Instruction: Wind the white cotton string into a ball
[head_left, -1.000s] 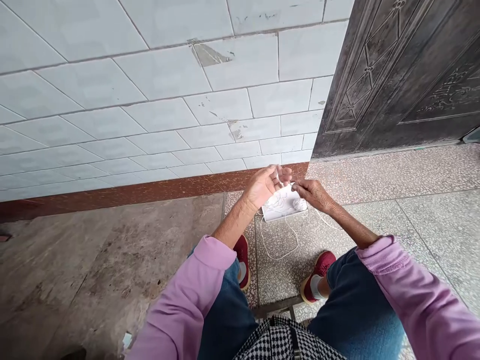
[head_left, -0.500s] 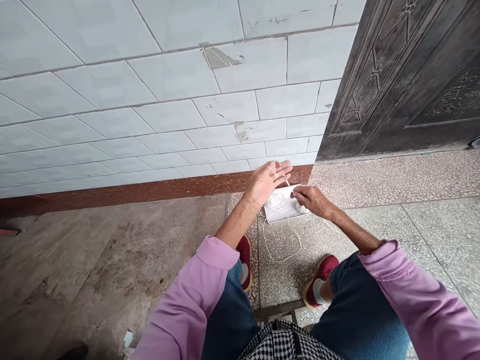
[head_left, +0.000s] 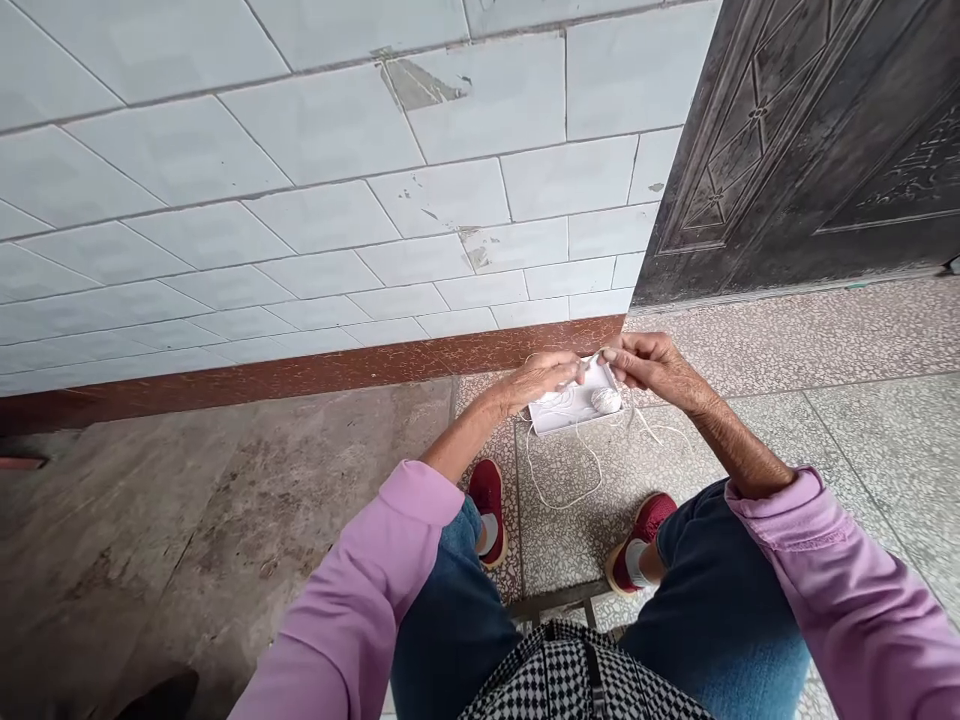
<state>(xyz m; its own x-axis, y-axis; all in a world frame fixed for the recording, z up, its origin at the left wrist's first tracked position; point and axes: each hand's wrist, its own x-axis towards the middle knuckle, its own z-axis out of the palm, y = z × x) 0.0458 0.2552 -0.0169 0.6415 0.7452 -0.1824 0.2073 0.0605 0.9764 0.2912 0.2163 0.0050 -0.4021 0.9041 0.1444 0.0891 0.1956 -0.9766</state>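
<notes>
Above a shallow white box (head_left: 574, 420), my two hands are close together with a short stretch of white yarn (head_left: 593, 358) between them. My right hand (head_left: 658, 372) pinches the yarn between thumb and fingertips. Palm down, my left hand (head_left: 544, 380) has its fingers bent and pressed together at the yarn's other end; its thumb is mostly hidden. Inside the box, a small ball of white yarn (head_left: 606, 400) lies to the right and loose coils (head_left: 555, 401) lie to the left, partly beneath my left hand.
Strands of yarn (head_left: 568, 507) trail over the speckled floor tiles (head_left: 559, 555) in front of the box. A tiled wall (head_left: 315, 240) with a brown skirting (head_left: 360, 368) rises behind. To the right is a dark carved door (head_left: 795, 160). My red shoes (head_left: 489, 505) flank the box's near side.
My left hand has turned from palm up with spread fingers to palm down with bent fingers. My right hand has moved up and right, uncovering the yarn ball.
</notes>
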